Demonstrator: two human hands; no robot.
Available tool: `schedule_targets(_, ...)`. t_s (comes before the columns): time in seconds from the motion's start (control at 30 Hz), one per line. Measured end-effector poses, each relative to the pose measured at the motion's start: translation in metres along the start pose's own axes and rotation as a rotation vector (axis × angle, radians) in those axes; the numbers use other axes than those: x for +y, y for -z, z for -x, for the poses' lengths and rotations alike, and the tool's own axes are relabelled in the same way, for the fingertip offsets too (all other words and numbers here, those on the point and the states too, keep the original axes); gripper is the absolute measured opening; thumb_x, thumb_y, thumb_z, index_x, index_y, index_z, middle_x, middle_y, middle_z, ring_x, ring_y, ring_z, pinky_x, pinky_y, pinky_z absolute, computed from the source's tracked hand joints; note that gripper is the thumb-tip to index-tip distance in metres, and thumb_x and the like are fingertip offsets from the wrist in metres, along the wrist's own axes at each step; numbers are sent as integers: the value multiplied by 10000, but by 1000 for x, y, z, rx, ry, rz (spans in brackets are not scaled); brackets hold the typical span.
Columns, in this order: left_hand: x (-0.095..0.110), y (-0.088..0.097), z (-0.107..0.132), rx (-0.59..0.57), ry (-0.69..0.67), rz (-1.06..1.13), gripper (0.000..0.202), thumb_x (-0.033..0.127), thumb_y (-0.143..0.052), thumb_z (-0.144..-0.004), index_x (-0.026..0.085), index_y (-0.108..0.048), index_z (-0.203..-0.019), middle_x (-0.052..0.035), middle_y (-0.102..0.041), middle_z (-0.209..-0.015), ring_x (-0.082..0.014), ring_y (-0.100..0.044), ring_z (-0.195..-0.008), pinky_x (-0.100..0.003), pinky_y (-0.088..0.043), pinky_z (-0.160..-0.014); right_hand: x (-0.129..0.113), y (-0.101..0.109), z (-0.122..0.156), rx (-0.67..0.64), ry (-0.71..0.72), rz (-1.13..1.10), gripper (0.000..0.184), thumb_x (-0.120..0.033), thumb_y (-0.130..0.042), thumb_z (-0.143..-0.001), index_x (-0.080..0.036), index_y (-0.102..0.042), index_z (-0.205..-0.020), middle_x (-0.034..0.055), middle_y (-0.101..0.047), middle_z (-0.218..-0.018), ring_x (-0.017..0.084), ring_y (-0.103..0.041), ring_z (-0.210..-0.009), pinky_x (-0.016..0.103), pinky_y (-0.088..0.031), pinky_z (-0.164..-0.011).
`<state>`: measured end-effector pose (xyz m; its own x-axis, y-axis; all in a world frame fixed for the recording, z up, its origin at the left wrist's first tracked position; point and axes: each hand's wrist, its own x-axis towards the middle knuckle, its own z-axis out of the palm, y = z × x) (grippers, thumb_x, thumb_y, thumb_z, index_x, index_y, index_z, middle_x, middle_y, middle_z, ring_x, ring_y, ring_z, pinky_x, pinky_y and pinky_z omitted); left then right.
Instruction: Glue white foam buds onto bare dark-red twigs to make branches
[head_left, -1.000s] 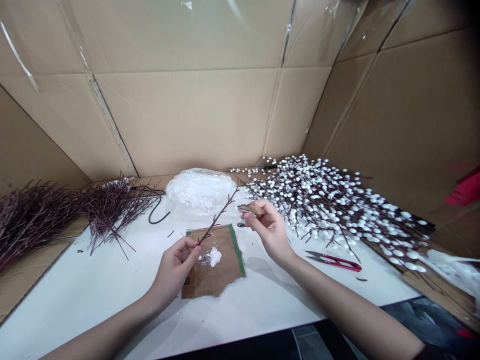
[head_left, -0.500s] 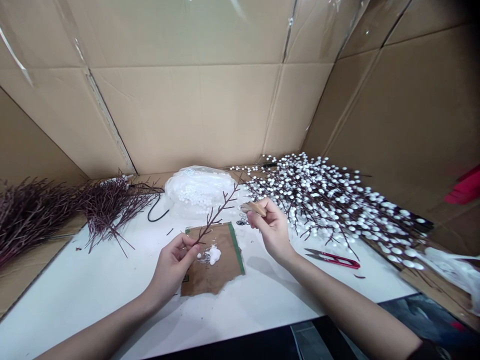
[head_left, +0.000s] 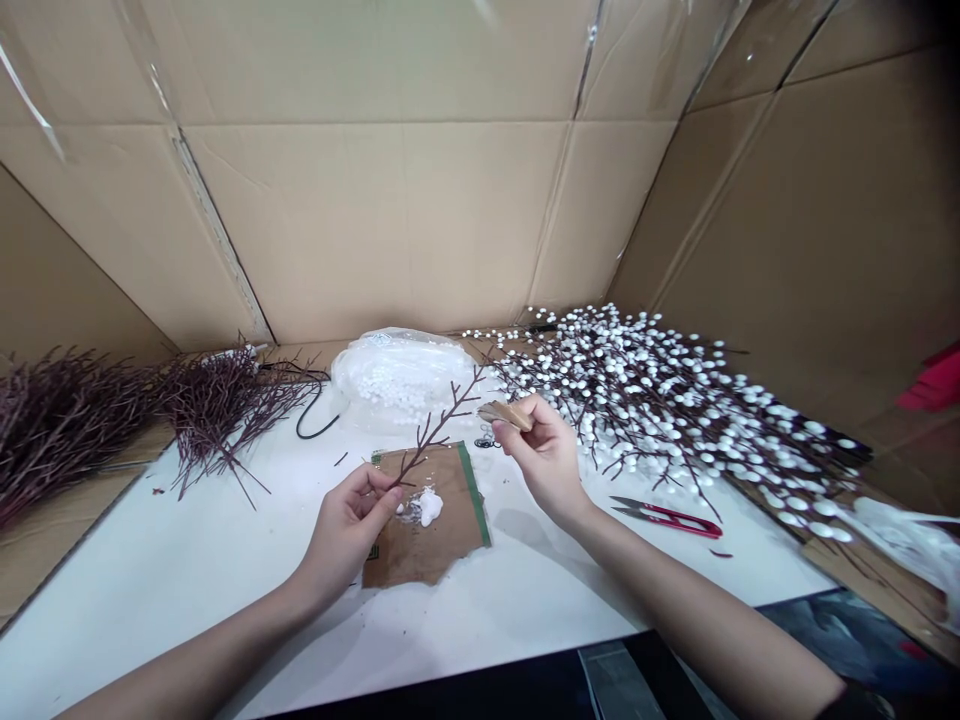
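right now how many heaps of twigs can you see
3: a bare heap at the far left, a smaller bare heap beside it, and a white-dotted heap on the right. Others may be hidden.

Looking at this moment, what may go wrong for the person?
The twig in the left hand is near a white blob, possibly wet; lowering the twig might smear it. The red snips lie beside the right forearm; a sideways sweep might meet the blades.
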<state>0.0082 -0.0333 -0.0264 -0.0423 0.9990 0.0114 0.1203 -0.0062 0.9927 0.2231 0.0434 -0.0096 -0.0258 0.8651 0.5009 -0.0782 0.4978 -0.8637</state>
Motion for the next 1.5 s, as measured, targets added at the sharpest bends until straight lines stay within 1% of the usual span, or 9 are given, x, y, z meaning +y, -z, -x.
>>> schedule_targets(0.13,-1,0,-1,6,-12,-5,203,344,-591,-814,182,-494,-740,83,-413,-522,-42,-291,-440,-175,-201,-417,1,-1,0,10,1,0,227,-214,-604,-793,-201,-413,-670,-54,-399,-598,100,-347,-559,234,-276,-523)
schedule_targets(0.43,-1,2,-1,-2,7,39,201,346,-590,-817,186,-495,-743,75,-426,-539,-45,-298,-443,-170,-208,-409,0,0,-1,29,-17,22,231,-196,-597,-789,-203,-401,-666,-54,-405,-601,98,-351,-557,234,-275,-519)
schedule_targets(0.57,-5,3,-3,-21,24,40,215,381,-556,-833,185,-509,-760,64,-420,-553,-53,-310,-458,-168,-209,-407,-1,0,-2,50,-19,-21,209,-232,-584,-816,-210,-409,-703,-60,-400,-596,93,-362,-529,233,-281,-501)
schedule_targets(0.7,-8,4,-4,-48,41,16,245,420,-511,-849,184,-529,-789,59,-401,-556,-59,-284,-454,-175,-192,-403,1,-1,-3,61,-19,-42,201,-269,-594,-823,-212,-424,-734,-59,-399,-611,90,-376,-515,233,-282,-483)
schedule_targets(0.87,-9,4,-3,-45,39,-1,258,434,-516,-840,180,-545,-806,59,-376,-554,-69,-270,-461,-183,-183,-408,1,-1,-3,56,-8,-19,228,-284,-613,-817,-212,-421,-718,-56,-401,-613,92,-391,-521,234,-294,-487)
schedule_targets(1.23,-7,2,-2,-45,29,-9,253,425,-532,-832,178,-559,-780,58,-393,-557,-62,-274,-453,-182,-191,-410,0,0,-2,41,10,0,225,-288,-614,-820,-211,-429,-717,-50,-417,-613,100,-388,-539,239,-310,-509)
schedule_targets(1.5,-10,3,-4,-74,64,49,268,438,-515,-842,175,-568,-824,73,-346,-533,-60,-240,-445,-180,-167,-404,-2,-1,-4,32,5,20,240,-267,-597,-819,-205,-405,-688,-55,-384,-598,97,-340,-538,232,-271,-507)
